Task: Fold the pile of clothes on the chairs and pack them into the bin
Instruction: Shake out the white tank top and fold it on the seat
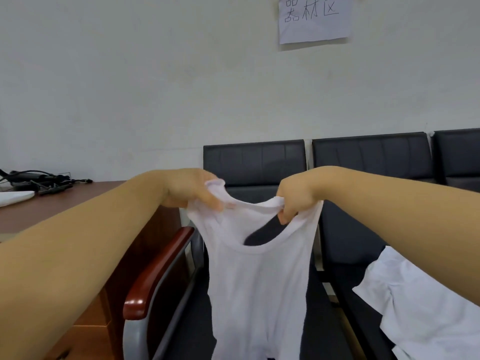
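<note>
White tank top point(259, 281) hangs before the chair point(254, 159), left hand point(189, 189) and right hand point(296, 201) pinching its straps.

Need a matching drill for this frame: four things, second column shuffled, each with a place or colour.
Things:
1. tank top
2. paper sign
3. cables
4. armrest

Place or colour:
A. on the desk
B. reddish brown
C. gripped by the left hand and the right hand
D. on the wall

Pairs: 1-C, 2-D, 3-A, 4-B
</note>
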`<state>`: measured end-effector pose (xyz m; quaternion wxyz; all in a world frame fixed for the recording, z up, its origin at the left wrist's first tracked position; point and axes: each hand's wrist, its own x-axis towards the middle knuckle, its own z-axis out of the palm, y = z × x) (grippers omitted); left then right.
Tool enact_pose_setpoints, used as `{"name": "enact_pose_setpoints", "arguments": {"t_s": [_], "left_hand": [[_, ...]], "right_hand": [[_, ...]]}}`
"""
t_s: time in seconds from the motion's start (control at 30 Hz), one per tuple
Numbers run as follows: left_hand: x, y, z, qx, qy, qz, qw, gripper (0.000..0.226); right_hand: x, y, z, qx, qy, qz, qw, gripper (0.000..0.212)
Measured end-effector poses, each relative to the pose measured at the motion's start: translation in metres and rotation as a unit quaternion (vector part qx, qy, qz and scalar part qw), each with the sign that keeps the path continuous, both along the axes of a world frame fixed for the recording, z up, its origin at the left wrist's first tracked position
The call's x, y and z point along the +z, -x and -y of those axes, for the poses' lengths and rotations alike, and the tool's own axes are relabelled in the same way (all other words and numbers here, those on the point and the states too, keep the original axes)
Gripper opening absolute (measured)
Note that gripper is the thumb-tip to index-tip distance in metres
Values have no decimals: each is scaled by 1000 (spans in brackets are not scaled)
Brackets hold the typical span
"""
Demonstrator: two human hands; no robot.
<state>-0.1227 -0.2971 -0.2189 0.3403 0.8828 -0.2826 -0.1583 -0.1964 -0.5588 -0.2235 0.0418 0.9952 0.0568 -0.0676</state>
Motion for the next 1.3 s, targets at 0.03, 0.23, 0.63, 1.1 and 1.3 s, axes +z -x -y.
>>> {"name": "enact_pose_setpoints", "arguments": {"t_s": [0.03,0.23,0.63,1.1,1.3], "left_hand": [[-4,-1,-2,13,-107,87,990,34],[-28,-33,-14,126,-135,148,972,5],[-71,-62,29,285,330,-150,887,23],[-76,-68,22,35,-215,95,971,24],[-98,-75,24,170,202,-111,958,22]], "right_hand": [[0,-2,5,-13,-26,-15,999,11],[-9,-22,32,-129,-569,-97,806,11],[-53,-67,17,-35,-804,-74,589,19],[-68,-82,48,-41,-333,-56,940,24],[-96,-92,50,-106,-659,-42,743,28]]}}
